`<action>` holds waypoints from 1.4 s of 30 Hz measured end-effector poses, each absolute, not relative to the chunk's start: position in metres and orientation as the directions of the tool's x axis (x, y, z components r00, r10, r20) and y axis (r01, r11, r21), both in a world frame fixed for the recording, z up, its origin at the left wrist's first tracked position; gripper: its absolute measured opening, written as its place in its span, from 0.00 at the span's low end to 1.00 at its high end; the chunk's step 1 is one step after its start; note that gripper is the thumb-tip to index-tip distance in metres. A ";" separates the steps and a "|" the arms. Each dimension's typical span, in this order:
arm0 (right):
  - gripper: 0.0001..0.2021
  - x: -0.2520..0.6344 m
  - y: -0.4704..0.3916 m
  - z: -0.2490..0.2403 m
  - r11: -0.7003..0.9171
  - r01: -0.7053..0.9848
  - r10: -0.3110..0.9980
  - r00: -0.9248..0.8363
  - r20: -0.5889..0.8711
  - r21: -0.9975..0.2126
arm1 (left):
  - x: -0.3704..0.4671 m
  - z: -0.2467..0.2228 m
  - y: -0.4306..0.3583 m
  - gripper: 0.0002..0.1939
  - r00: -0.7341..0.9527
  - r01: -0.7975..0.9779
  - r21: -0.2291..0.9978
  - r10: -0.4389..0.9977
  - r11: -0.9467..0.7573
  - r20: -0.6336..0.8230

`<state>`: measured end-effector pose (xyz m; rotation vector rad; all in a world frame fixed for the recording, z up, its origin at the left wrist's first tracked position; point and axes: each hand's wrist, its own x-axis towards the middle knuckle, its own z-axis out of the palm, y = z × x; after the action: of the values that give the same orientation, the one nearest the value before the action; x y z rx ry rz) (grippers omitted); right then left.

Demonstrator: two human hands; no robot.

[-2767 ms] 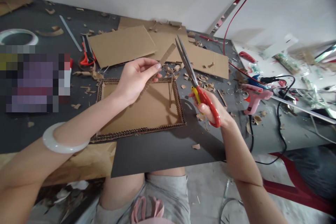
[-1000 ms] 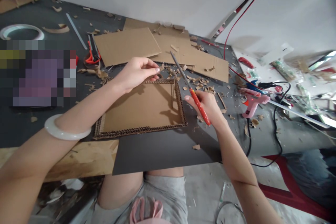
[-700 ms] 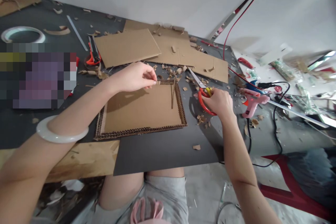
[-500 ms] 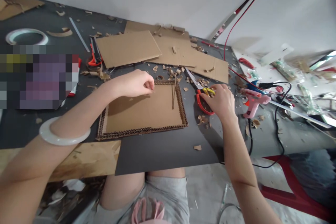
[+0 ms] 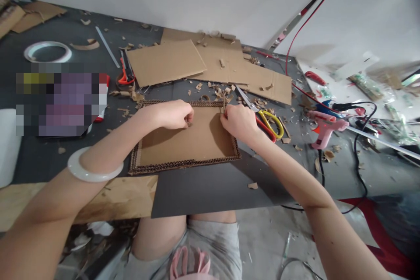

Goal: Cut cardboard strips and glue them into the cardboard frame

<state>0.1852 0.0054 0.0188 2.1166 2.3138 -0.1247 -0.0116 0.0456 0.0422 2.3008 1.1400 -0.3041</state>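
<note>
A shallow cardboard tray (image 5: 183, 144) with layered corrugated edges lies on the dark table. Over its middle hangs my left hand (image 5: 179, 114), its fingers curled and pressed together; whatever they may hold is too small to name. My right hand (image 5: 238, 121) pinches a thin cardboard strip (image 5: 224, 104) at the tray's right side. Just right of that hand lie scissors (image 5: 265, 124) with red and yellow handles, their blades pointing away from me.
Flat cardboard sheets (image 5: 167, 63) and scraps lie behind the tray. An orange cutter (image 5: 125, 72) and a tape roll (image 5: 47, 52) are at left. A pink glue gun (image 5: 322, 129) with a black cable stands at right.
My right hand has let go of the scissors, moved left to the tray and taken hold of the thin strip. My left hand stays over the tray. The view has shifted slightly.
</note>
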 end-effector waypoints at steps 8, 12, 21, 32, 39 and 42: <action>0.21 0.238 0.038 0.035 0.020 0.930 0.949 0.098 0.301 -0.366 | -0.010 0.051 0.044 0.09 0.674 0.718 0.535 0.637 -0.445 -0.374; 0.20 0.233 0.010 0.039 0.213 0.846 0.961 -0.091 0.263 -0.488 | -0.004 0.052 0.040 0.12 0.739 0.645 0.572 0.603 -0.507 -0.298; 0.11 0.202 -0.035 0.018 0.150 0.519 0.974 -0.224 0.035 -0.842 | 0.010 0.054 0.019 0.13 0.835 0.521 0.724 0.448 -0.452 -0.321; 0.07 0.235 -0.009 0.006 0.069 0.365 0.991 0.084 0.106 -0.928 | -0.002 0.025 0.053 0.16 0.673 0.355 0.931 0.714 -0.083 -0.193; 0.07 0.236 -0.005 -0.007 0.067 0.309 0.987 0.116 0.107 -0.949 | 0.010 0.026 0.037 0.10 0.532 0.256 0.906 0.832 -0.338 0.160; 0.07 0.232 -0.009 -0.008 0.146 0.437 0.968 0.123 0.219 -0.888 | 0.015 0.031 0.028 0.06 0.431 0.267 0.846 0.842 -0.462 0.324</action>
<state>0.2320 -0.0091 -0.0079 2.7266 2.7715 -1.3263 0.0147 0.0280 0.0313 1.9538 0.9353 0.9991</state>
